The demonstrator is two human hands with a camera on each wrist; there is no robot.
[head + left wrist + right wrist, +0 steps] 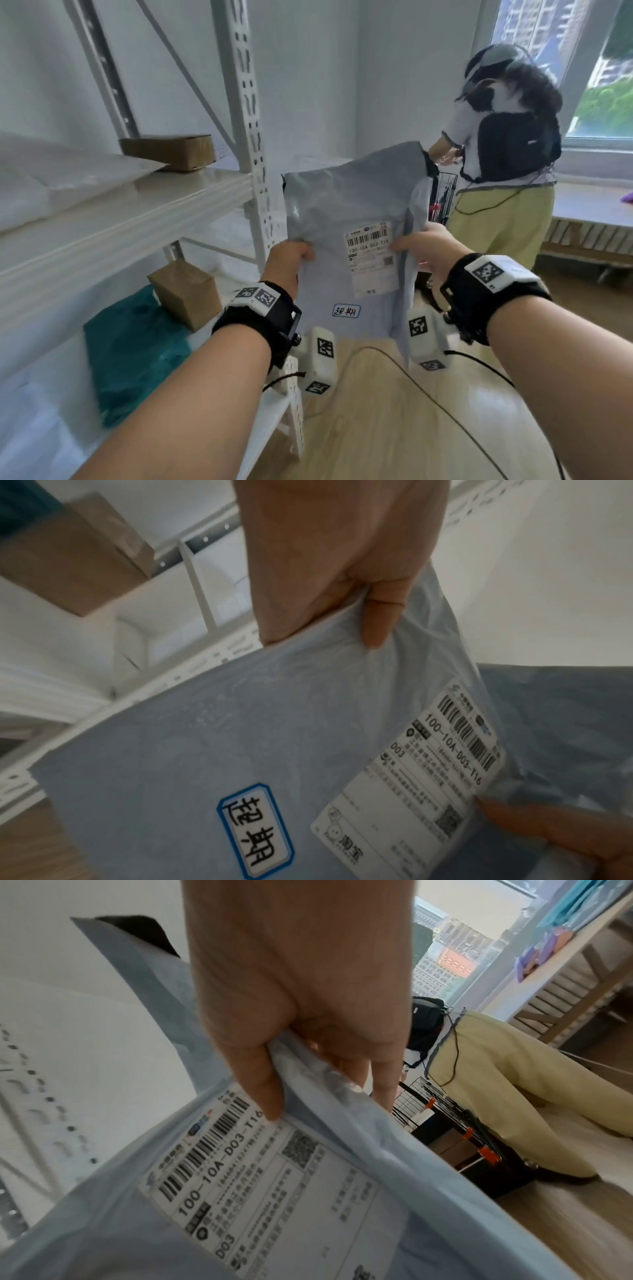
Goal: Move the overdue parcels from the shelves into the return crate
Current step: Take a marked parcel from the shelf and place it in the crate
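Observation:
A grey plastic mailer parcel (346, 205) hangs upright in front of me, beside the white shelf rack (250, 113). It bears a white shipping label (371, 255) and a small blue-framed handwritten sticker (346, 311). My left hand (291, 255) pinches its left edge, thumb on the front (377, 620). My right hand (421, 246) pinches the right edge, thumb on the label's corner (263, 1093). Behind the parcel, a black wire crate (441, 1123) stands on the floor, partly hidden.
On the shelves lie a flat brown box (171, 152), a small brown box (186, 294), a teal parcel (133, 353) and white mailers (51, 178). Another person in a yellow-green skirt (503, 219) stands close by the crate. A black cable (428, 394) crosses the wooden floor.

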